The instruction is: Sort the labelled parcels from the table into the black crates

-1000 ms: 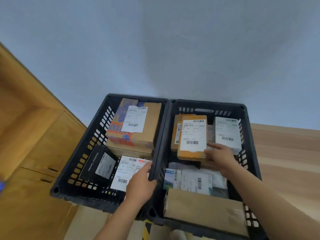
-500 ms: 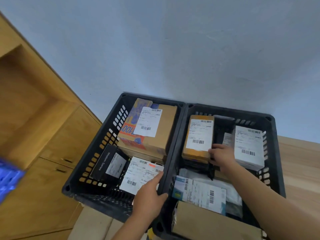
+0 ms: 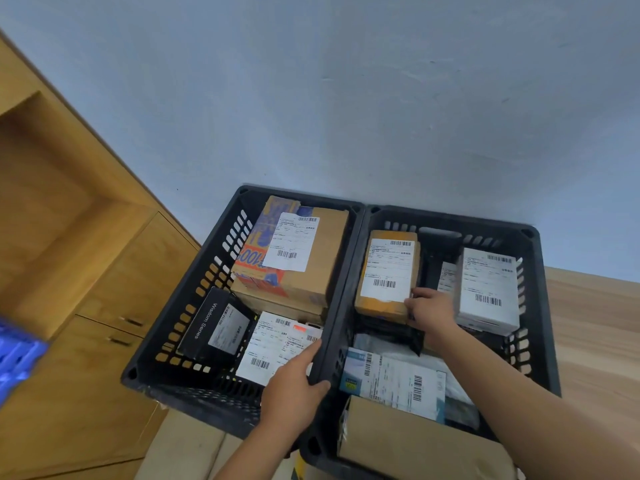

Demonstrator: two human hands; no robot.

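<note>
1. Two black crates sit side by side and touch each other. The left crate (image 3: 194,296) and the right crate (image 3: 540,306) both have parcels inside.
2. The left hand (image 3: 294,386) holds the rim where the two crates meet. Its thumb lies on the left crate's side and its fingers curl over the edge into the right crate.
3. The right hand (image 3: 429,311) is inside the right crate. Its fingers curl around the near right corner of a small brown parcel (image 3: 386,271) with a white label.
4. Just right of that hand stands a white box (image 3: 488,289) with a barcode label, close to the crate's right wall.
5. Nearer the person in the right crate lie a flat labelled packet (image 3: 394,382) and a plain brown box (image 3: 415,441).
6. In the left crate, a big brown box (image 3: 298,251) with a white label sits at the far end. A black box (image 3: 211,323) leans at the left side. A flat white parcel (image 3: 273,344) lies next to it.
7. Wooden cabinets (image 3: 86,271) stand on the left. A wooden table (image 3: 595,323) shows on the right. Something blue (image 3: 17,355) and blurry is at the left edge.
</note>
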